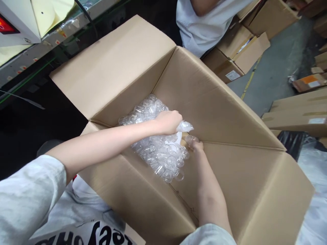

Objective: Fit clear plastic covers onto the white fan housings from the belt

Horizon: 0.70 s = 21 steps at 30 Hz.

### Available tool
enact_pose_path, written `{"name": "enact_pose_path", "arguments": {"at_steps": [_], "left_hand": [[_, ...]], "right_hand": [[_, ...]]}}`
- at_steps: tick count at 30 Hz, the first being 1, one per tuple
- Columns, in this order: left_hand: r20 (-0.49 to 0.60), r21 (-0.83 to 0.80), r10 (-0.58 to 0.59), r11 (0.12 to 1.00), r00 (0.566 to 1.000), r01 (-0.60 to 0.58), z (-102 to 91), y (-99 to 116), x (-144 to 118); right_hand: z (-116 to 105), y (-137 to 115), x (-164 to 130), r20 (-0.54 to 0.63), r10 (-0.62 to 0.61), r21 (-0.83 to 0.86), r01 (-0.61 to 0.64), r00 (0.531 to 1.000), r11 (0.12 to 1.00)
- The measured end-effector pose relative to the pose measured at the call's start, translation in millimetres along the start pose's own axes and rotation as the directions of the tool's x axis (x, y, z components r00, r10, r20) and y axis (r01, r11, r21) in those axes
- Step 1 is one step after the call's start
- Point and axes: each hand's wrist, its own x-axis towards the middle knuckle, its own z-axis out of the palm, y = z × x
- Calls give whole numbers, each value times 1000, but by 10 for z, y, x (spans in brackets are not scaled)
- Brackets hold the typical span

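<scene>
A large open cardboard box (217,109) stands in front of me. Heaped inside it are many clear plastic pieces with rounded, cup-like ends (165,158). Above the heap my left hand (170,121) is closed around translucent whitish plastic (185,126), which pokes out past the fingers and looks like part of a bag. Lower and to the right, beside the heap, my right hand (196,144) has its fingers curled around a clear plastic piece (190,139). My fingers partly hide both held things.
At the upper left a bench edge (55,47) carries a white machine (19,22) with a red switch. Another person in a white shirt (198,29) is just beyond the box. Opened cartons (230,58) lie behind, with more boxes (301,110) and plastic sheeting (314,177) on the right.
</scene>
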Motion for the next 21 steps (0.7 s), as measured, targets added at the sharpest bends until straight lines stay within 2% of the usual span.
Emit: {"name": "enact_pose_path", "arguments": {"at_steps": [3,8,12,15,17,18,21], "left_hand": [[24,16,10,1000,1000,-10,-7,-4,2],[49,34,4,999,999,-6,-28,-16,-8],[65,33,-6,999,998,4,-13,-33,-13],[66,18,-16,1000,998,15,3,-42,-17],[58,7,-25,1000,998,24,11,-44,-16],[53,1,-28,1000,998,28,12,-45,-14],[49,-21,-35,999,998,37,3,-53,1]], "right_hand": [[57,28,66,15,51,58,-52,999,997],[129,-62,87,-11,40,133,-39,999,990],[98,-135,-19,9,-34,163,32,999,986],[-1,-302,-140,80,-161,201,142,984,969],[-82,-501,-238,177,-283,251,235,943,939],[-124,-621,-292,236,-348,283,278,907,918],[-247,-984,-445,388,-510,389,365,768,846]]}}
